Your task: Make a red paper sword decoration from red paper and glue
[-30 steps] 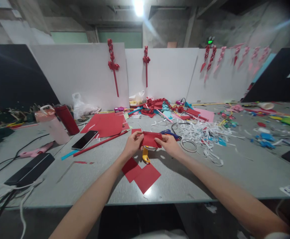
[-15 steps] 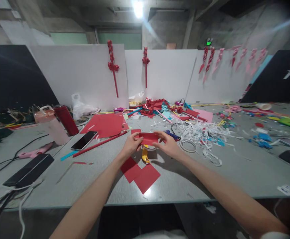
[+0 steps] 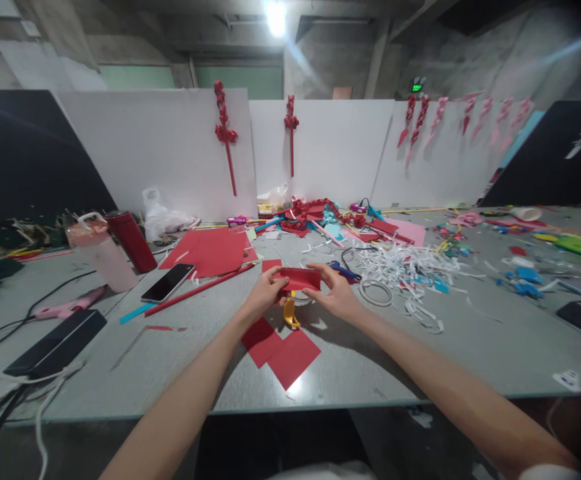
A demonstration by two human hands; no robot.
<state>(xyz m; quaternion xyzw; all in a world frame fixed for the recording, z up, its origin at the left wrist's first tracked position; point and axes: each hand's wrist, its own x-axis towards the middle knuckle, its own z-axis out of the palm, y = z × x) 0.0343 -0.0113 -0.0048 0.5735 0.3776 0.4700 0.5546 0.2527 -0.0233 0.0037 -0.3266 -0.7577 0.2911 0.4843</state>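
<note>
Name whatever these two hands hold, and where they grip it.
A piece of red paper: the left hand grips its left end, the right hand its right.

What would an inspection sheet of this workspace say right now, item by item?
Surface: grey tabletop, with bright glare near the front edge.
Job's things: curved piece of red paper held up; two flat red paper squares nearer the person, a small yellow object just beyond them.
Clutter: heap of shredded white paper strips to the right; black-screened phone and dark red cylindrical bottle to the left.
Hands: left hand and right hand each have a grip on the curved piece.
Cables: white cable hangs over the front edge at left; black cables beside it.
Surroundings: white upright panels behind, red paper decorations hanging; overhead light on.
</note>
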